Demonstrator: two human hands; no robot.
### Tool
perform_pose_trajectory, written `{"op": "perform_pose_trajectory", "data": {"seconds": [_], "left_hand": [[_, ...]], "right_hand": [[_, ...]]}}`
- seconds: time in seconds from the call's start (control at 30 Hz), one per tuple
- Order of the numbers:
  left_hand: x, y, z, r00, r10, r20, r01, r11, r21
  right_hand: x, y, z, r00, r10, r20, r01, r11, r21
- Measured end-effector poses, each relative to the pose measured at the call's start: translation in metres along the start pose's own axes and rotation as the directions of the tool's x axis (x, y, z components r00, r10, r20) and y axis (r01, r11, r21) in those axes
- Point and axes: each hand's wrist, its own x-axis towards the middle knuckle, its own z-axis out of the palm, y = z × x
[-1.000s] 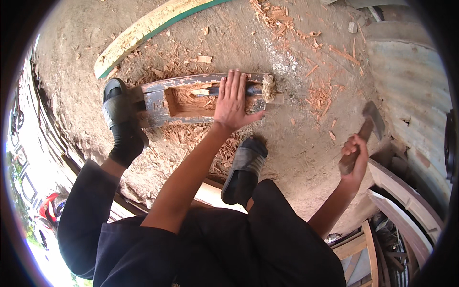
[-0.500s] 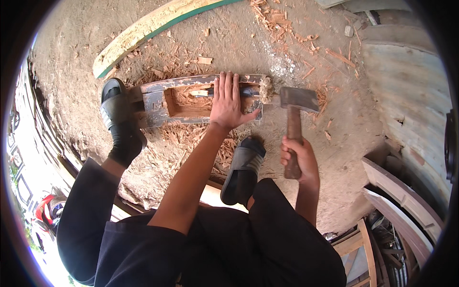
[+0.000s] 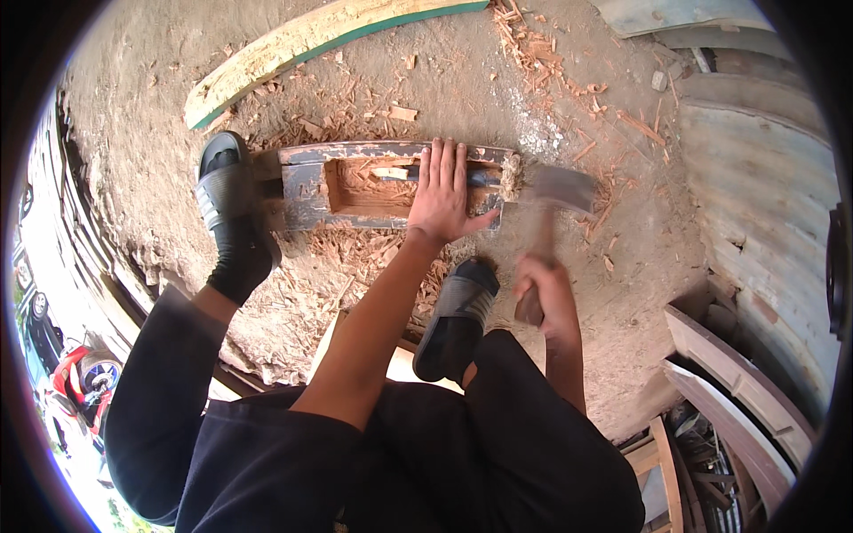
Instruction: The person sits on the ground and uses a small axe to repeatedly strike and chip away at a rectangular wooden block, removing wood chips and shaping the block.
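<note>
Hollowed wooden block beneath outstretched left fingers, right fingers wrapped around hammer

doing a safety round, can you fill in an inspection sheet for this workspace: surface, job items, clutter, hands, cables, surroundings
surface: bare earth ground, pale powdery patch beyond the right hand
job items: hollowed wooden block on the ground; hammer to its right, blurred, contact unclear
clutter: wood chips scattered around; pale plank with green edge beyond the block
hands: left hand flat on the block; right hand gripping the hammer handle
cables: nothing seen
surroundings: corrugated metal sheets at right; red motorcycle at far left
</note>
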Motion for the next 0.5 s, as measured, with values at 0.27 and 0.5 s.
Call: {"op": "perform_pose_trajectory", "data": {"seconds": [0.27,0.5], "left_hand": [[-0.002,-0.004,0.0,0.999,0.002,-0.04,-0.003,0.999,-0.037],[-0.001,-0.003,-0.002,1.0,-0.006,-0.02,0.006,1.0,-0.012]], "right_hand": [[-0.027,-0.01,-0.033,0.992,0.128,-0.008,-0.124,0.972,0.199],[-0.026,-0.073,-0.132,0.812,-0.36,-0.459,0.553,0.725,0.41]]}}
